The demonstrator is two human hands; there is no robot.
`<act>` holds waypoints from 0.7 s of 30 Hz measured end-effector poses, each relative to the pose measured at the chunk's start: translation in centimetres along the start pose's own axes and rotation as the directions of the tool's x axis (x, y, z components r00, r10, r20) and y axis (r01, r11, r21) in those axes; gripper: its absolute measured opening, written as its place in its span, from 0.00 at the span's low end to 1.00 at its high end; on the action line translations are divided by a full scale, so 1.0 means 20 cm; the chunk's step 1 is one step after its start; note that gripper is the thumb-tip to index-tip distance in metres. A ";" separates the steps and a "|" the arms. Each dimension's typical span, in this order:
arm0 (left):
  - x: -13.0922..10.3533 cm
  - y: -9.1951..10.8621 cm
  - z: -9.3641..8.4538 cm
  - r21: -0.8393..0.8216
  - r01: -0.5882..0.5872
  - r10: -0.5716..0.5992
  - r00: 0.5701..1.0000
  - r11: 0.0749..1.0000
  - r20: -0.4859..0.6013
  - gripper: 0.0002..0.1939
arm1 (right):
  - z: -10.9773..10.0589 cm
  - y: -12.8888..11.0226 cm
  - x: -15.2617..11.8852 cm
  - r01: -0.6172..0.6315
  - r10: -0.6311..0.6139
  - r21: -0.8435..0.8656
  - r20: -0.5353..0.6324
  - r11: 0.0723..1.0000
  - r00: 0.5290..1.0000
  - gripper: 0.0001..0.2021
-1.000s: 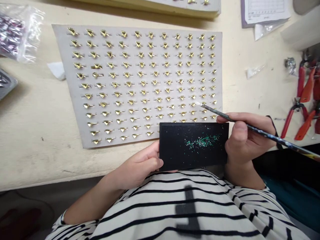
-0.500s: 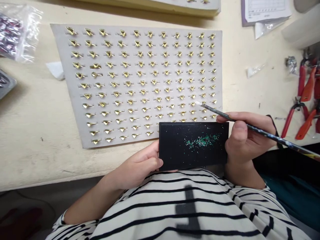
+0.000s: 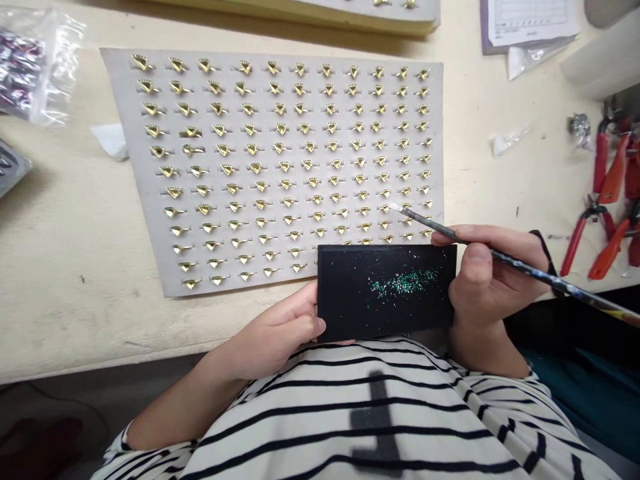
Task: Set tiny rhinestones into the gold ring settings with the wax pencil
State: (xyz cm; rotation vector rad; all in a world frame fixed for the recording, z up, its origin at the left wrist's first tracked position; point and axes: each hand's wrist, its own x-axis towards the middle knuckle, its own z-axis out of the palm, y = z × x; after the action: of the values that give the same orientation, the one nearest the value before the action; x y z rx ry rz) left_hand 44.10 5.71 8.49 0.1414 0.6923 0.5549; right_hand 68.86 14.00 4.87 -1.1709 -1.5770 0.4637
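Observation:
My left hand (image 3: 280, 330) grips the left end of a flat black tray (image 3: 345, 300), thumb on top, other fingers partly hidden beneath. Tiny green and clear rhinestones (image 3: 407, 283) lie scattered across the tray's middle and right. In my right hand (image 3: 493, 273) is a thin dark stick with a white tip (image 3: 530, 268), pinched between thumb and fingers; that hand also touches the tray's right edge. The white tip points left, over the lower right of a grey foam board (image 3: 135, 200). Rows of gold rings with triangular heads (image 3: 283, 147) stand in the board's slits.
Red-handled pliers (image 3: 607, 187) lie at the right. Behind is another board edge (image 3: 350, 17); a paper pad (image 3: 530, 23) sits back right. A clear bag of dark pieces (image 3: 30, 73) and a grey box (image 3: 13, 163) are at left. A white scrap (image 3: 111, 141) lies beside the board.
Almost nothing differs. The whole view has shifted very slightly, and both hands keep their hold on the tray and stick.

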 end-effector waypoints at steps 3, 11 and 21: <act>0.00 0.00 0.00 -0.001 -0.007 0.007 1.000 1.000 0.003 0.28 | 0.00 0.00 0.00 -0.012 0.012 -0.018 -0.007 1.000 1.000 0.09; 0.00 0.00 -0.01 0.074 -0.008 0.010 1.000 0.997 -0.024 0.28 | 0.00 0.00 0.00 0.006 -0.006 -0.013 -0.035 1.000 0.999 0.08; 0.00 0.00 -0.01 0.109 -0.010 0.014 0.999 0.994 -0.034 0.28 | -0.01 -0.01 0.00 -0.016 0.016 0.006 -0.002 1.000 1.000 0.09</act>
State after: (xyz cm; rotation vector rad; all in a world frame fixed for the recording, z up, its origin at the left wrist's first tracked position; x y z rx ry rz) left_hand 43.91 5.67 8.29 0.2379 0.7566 0.5322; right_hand 68.88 13.91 5.06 -1.1802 -1.5645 0.4772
